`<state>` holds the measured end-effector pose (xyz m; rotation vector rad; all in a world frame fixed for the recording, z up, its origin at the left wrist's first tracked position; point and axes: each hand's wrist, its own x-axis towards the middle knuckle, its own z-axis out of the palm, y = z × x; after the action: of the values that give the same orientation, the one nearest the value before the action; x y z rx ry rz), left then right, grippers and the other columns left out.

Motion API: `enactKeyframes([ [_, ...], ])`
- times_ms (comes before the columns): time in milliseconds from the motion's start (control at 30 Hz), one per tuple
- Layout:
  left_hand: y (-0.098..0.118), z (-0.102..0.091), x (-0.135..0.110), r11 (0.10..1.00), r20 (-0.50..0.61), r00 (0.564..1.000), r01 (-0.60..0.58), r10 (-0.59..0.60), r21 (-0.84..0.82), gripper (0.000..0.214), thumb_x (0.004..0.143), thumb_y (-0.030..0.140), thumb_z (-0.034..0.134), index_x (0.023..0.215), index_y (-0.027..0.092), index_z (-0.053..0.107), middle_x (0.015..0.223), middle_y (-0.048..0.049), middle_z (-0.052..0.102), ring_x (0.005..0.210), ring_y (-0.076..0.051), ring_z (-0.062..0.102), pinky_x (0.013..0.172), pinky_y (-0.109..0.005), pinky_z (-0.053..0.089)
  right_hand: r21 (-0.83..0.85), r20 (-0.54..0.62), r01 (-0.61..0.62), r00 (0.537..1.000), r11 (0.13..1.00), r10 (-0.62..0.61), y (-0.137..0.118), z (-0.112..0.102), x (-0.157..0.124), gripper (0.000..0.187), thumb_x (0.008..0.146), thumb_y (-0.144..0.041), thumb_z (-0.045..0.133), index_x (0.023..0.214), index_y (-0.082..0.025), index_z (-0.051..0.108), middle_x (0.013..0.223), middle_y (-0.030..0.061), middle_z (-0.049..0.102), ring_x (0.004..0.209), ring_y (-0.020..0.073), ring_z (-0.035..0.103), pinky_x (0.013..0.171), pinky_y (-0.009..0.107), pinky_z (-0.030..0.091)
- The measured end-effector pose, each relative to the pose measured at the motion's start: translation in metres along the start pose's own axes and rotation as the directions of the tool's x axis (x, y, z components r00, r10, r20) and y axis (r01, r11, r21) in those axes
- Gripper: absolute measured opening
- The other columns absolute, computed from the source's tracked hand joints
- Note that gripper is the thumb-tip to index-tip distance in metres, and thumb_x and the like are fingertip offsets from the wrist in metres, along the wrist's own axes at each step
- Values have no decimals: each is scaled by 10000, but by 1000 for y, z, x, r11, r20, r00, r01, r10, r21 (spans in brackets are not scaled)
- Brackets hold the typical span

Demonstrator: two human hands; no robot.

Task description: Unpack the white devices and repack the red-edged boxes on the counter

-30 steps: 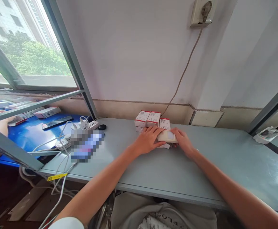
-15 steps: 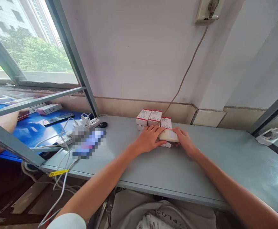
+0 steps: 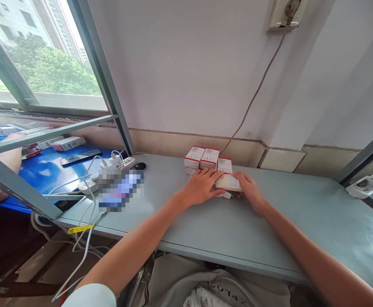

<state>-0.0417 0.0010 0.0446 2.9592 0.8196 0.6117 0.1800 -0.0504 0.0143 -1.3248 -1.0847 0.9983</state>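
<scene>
My left hand (image 3: 202,185) and my right hand (image 3: 250,189) hold a cream-coloured box-like object (image 3: 228,182) from its two sides, close to the table's back. A paler rectangular patch marks its top; its exact kind is unclear. My left fingers curl over its left end, while those of my right hand press against the other end. Part of something white shows beneath it. Directly behind stand small white cartons with red edges and printed labels (image 3: 194,155), stacked on the left, with a single carton (image 3: 225,165) nearest the object. My left hand hides their lower fronts.
To the left, a blurred phone-like item (image 3: 120,192), a power strip (image 3: 88,185), white cables (image 3: 87,251) and a black round item (image 3: 140,166) lie on the grey table (image 3: 295,217). Beyond a metal frame (image 3: 48,136), another person's arm (image 3: 1,170) rests at a blue table.
The whole view has shifted slightly. Both hands keep the same hold on the cream-coloured object, and the cartons stay in place.
</scene>
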Motion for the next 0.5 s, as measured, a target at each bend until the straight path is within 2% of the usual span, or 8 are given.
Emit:
enactKeyframes([
  [200,-1,1,0,1000,-11,1000,-4,4,-4,603,1085,650,533,1565,286,501,1375,-107,677,1282,-333,611,1068,-501,498,-2,-20,-18,1000,1000,18,-1,1,-1,412,869,-623,661,918,-216,693,730,-5,636,555,144,513,462,280,425],
  [500,1,-1,0,1000,-8,1000,-1,1,-13,597,1086,634,548,1566,281,502,1404,-105,674,1293,-334,608,1076,-506,498,-3,-6,-14,1000,1000,14,-5,1,-3,413,865,-626,667,891,-214,680,711,-4,613,555,143,500,457,274,419],
])
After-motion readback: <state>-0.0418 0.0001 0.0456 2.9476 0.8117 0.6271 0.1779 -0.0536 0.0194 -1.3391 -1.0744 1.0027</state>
